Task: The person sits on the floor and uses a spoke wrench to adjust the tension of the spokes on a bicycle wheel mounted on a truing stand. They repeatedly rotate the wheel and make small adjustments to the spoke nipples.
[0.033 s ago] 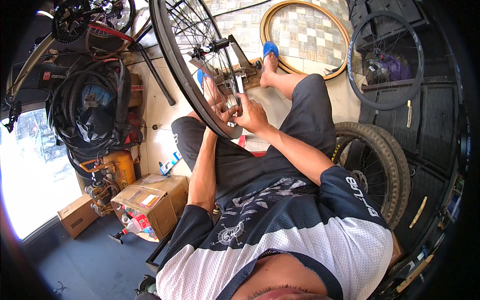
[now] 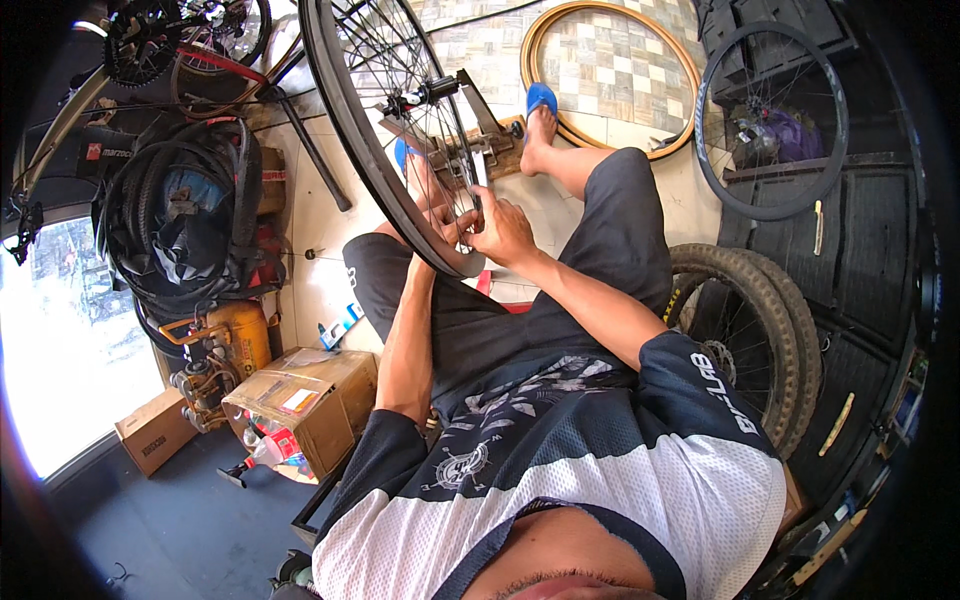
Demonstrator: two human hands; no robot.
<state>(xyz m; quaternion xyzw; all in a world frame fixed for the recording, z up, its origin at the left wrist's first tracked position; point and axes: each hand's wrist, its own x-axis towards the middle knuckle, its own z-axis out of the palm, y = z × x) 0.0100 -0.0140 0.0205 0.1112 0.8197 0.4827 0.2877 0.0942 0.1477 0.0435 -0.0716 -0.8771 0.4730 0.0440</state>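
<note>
A black-rimmed bicycle wheel (image 2: 455,262) stands tilted between my knees, its hub (image 2: 432,93) held in a metal wheel stand (image 2: 482,105). Partly behind the lower rim is my left hand (image 2: 450,226), fingers curled in at the spokes; what they grip is hidden. My right hand (image 2: 504,232) is closed just right of the spokes, its fingertips meeting the left ones. Its thumb points up along a flat silver piece (image 2: 479,170); I cannot tell whether that belongs to the stand or is a hand tool.
Tan hoops (image 2: 690,60) lie on the floor ahead. Right are a spoked wheel (image 2: 840,120) and knobbly-tyred wheels (image 2: 795,350). Left are a heap of black tyres (image 2: 130,210), a yellow tank (image 2: 250,335), an open cardboard box (image 2: 345,395) and a bike frame (image 2: 62,135).
</note>
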